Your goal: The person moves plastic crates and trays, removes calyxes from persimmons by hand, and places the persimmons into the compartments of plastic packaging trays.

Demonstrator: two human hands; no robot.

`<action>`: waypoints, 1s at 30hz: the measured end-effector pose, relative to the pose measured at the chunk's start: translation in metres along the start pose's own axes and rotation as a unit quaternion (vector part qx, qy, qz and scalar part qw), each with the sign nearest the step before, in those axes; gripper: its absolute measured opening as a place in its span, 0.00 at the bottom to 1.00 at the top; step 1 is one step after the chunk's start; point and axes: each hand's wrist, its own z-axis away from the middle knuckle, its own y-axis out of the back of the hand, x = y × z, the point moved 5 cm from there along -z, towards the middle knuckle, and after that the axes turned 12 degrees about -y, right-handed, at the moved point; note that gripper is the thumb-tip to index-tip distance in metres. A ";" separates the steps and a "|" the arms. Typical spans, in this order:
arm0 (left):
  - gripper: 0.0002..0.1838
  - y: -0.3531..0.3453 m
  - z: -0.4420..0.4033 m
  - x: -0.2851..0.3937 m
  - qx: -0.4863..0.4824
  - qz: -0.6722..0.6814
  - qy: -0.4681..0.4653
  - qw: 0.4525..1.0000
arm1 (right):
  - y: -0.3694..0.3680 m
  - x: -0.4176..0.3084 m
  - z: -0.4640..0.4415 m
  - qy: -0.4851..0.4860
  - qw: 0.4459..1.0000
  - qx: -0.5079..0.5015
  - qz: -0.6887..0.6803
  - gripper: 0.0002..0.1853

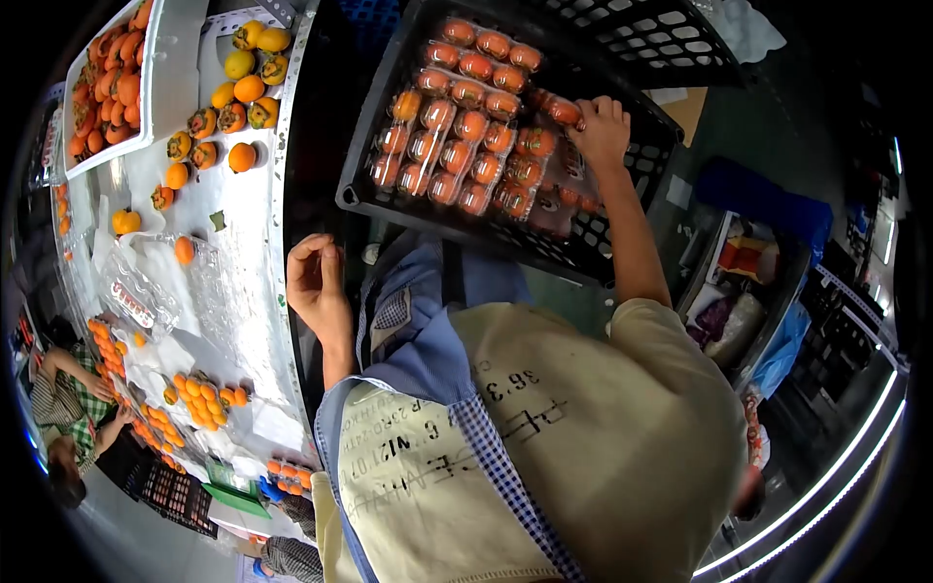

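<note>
My right hand (601, 136) reaches into a black plastic crate (362, 160), its fingers around the end of a clear plastic pack of orange persimmons (559, 109). Rows of similar clear persimmon packs (455, 121) lie beside it in the crate. Some packs at the crate's near right are partly hidden by glare and shadow. My left hand (321, 291) hovers beside the table edge, between table and crate. Its fingers are loosely curled with the thumb apart, and I see nothing in them.
On my left a metal table (248, 291) carries loose persimmons (233, 92), plastic packaging (136, 291) and a white foam box (146, 87) of persimmons. Another black crate (646, 39) stands behind mine. Other people work at the table's far side and lower end.
</note>
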 end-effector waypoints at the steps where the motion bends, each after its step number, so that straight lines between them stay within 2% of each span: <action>1: 0.05 -0.002 -0.001 -0.001 -0.013 -0.002 -0.007 1.000 | -0.003 -0.001 0.002 0.008 1.000 0.000 0.003 0.29; 3: 0.05 -0.007 -0.002 0.001 -0.013 -0.005 -0.006 1.000 | -0.009 -0.002 0.004 0.016 0.999 0.033 -0.024 0.27; 6: 0.05 -0.012 -0.001 0.007 -0.022 -0.005 -0.009 1.000 | -0.018 0.007 -0.009 -0.022 0.999 -0.040 -0.027 0.25; 8: 0.04 -0.010 0.000 0.010 -0.030 0.004 -0.015 0.999 | -0.006 0.020 -0.017 -0.011 0.998 0.019 -0.054 0.24; 10: 0.03 -0.002 0.001 0.008 -0.021 0.006 -0.017 1.000 | 0.034 0.026 -0.017 -0.025 0.995 0.046 -0.089 0.23; 12: 0.03 0.005 0.002 0.005 -0.005 0.015 -0.010 1.000 | 0.082 0.040 -0.016 -0.103 0.989 0.018 -0.105 0.22; 14: 0.04 0.011 0.003 0.001 0.001 0.014 0.006 1.000 | 0.143 0.042 -0.008 -0.121 0.985 0.065 -0.106 0.22; 16: 0.04 0.017 0.004 -0.003 -0.001 0.023 0.014 1.000 | 0.195 0.042 0.002 -0.099 0.973 0.122 -0.172 0.22; 18: 0.09 0.021 0.005 -0.011 -0.029 0.066 0.023 0.997 | 0.241 0.028 0.019 -0.127 0.932 0.072 -0.332 0.21; 20: 0.15 0.018 0.006 -0.001 -0.071 0.078 0.051 0.993 | 0.284 -0.001 0.039 -0.042 0.908 0.122 -0.399 0.19; 21: 0.21 0.010 0.006 0.005 -0.114 0.138 0.093 0.979 | 0.297 -0.015 0.049 -0.023 0.903 0.112 -0.415 0.18; 22: 0.27 0.011 0.008 0.013 -0.134 0.195 0.126 0.963 | 0.313 -0.052 0.060 0.101 0.875 0.154 -0.448 0.21; 24: 0.42 0.029 0.011 0.023 -0.163 0.365 0.191 0.897 | 0.324 -0.115 0.092 0.213 0.874 0.206 -0.384 0.21; 25: 0.47 0.043 0.009 0.027 -0.165 0.453 0.209 0.851 | 0.339 -0.165 0.113 0.389 0.776 0.173 -0.466 0.19; 26: 0.52 0.062 0.010 0.035 -0.167 0.538 0.220 0.797 | 0.338 -0.195 0.125 0.493 0.692 0.146 -0.507 0.16; 27: 0.56 0.087 0.011 0.046 -0.107 0.552 0.217 0.798 | 0.341 -0.227 0.140 0.570 0.665 0.115 -0.469 0.14; 28: 0.54 0.114 0.013 0.045 -0.046 0.630 0.228 0.740 | 0.348 -0.257 0.161 0.643 0.632 0.089 -0.424 0.12; 30: 0.46 0.169 0.030 0.037 -0.077 0.662 0.156 0.729 | 0.354 -0.309 0.209 0.711 0.605 0.103 -0.343 0.08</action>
